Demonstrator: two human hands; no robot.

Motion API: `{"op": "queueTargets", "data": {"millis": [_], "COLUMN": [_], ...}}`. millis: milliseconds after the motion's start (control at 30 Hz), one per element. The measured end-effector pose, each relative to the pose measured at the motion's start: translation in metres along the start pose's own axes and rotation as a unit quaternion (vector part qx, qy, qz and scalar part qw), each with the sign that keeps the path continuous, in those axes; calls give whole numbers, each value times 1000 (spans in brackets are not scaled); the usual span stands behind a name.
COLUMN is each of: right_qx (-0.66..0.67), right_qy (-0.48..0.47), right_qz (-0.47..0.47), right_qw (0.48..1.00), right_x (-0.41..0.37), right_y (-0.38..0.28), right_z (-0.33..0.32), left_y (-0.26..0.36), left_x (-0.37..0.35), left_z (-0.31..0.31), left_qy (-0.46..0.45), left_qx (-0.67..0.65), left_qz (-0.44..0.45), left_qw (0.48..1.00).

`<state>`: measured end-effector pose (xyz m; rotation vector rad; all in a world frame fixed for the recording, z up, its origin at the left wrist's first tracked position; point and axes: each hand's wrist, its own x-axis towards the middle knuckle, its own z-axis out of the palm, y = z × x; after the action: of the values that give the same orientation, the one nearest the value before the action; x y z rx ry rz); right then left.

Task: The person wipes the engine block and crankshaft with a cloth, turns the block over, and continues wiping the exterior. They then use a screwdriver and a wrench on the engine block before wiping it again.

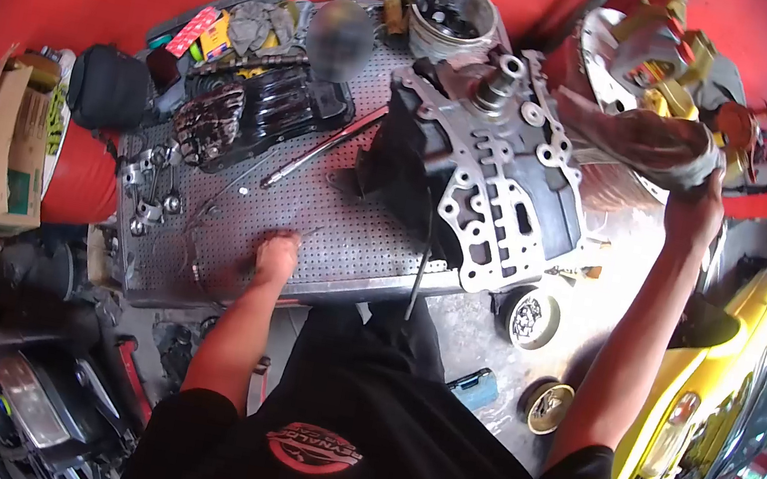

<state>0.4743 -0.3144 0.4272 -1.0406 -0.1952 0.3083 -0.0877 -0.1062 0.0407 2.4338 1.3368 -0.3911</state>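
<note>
In the head view, an engine block [499, 213] with a pale metal end face and a shaft stub [502, 79] stands on the right side of a perforated metal bench [346, 223]. My right hand [705, 197], reaching out past the block, grips a greyish rag [667, 150]. Low over the bench's front edge, or resting on it, my left hand [278, 252] is closed with curled fingers; what it may hold is hidden. A long ratchet-like bar [323, 148] lies between my left hand and the black engine parts [268, 109].
Connecting rods [149, 185] lie at the bench's left end. A bucket [453, 20] stands at the back. Bowls of small parts [531, 317] sit on the floor at right, near a yellow car [717, 397]. A cardboard box [17, 143] is at far left.
</note>
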Motion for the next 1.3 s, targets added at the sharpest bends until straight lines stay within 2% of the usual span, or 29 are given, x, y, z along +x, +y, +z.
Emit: {"op": "queueTargets", "data": {"millis": [33,67,133,233,300,367,433,500,567,633,700,733,800,867,900,967,1000,1033,1133,1167,1200,1233,1300], "right_qx": [-2,14,20,37,62,58,70,85,131,148,147,125,70,-78,-151,-166,-201,-235,-272,-369,-486,-585,-603], "right_qy": [-15,26,21,39,-9,39,33,-5,-17,-11,-12,-25,-65,-162,-210,-275,-310,-344,-475,-526,-562,-577,-571], "right_qz": [-7,-18,11,61,81,103,103,151,208,234,262,281,300,286,274,237,199,159,141,112,2,-113,-78], "right_qw": [1000,999,1000,997,995,992,992,985,969,961,954,951,949,941,926,917,908,895,825,758,669,559,552], "right_x": [-13,-26,-26,-35,-24,-26,-19,-21,-14,-6,1,5,18,41,53,81,97,110,135,141,138,139,143], "right_y": [-7,-5,9,36,66,87,112,122,148,181,215,218,230,240,242,266,284,302,365,383,396,408,423], "right_z": [-14,-25,-78,-118,-161,-171,-182,-170,-171,-162,-153,-139,-123,-115,-109,-92,-83,-72,-34,-28,-24,-20,-13], "left_y": [-2,-4,-3,17,30,69,89,139,213,278,328,348,352,346,341,332,334,335,332,330,328,327,328], "left_x": [9,17,24,27,32,24,32,34,23,18,26,30,38,43,48,51,48,46,46,46,45,47,50], "left_z": [-1,-2,-4,-26,-52,-127,-185,-258,-322,-355,-368,-369,-364,-354,-346,-329,-332,-330,-330,-330,-330,-331,-334], "left_qy": [6,14,23,-19,47,129,272,383,387,367,316,288,294,306,320,350,342,335,325,321,316,313,312], "left_qx": [26,39,66,130,158,53,-63,-114,-172,-89,54,62,100,152,117,49,66,64,49,47,46,45,51], "left_qz": [32,46,71,16,-21,-63,-20,65,111,235,371,388,384,384,381,363,351,340,324,325,327,329,332], "left_qw": [999,998,995,991,986,988,960,914,899,896,872,873,870,858,860,862,869,876,887,888,889,890,889]}}
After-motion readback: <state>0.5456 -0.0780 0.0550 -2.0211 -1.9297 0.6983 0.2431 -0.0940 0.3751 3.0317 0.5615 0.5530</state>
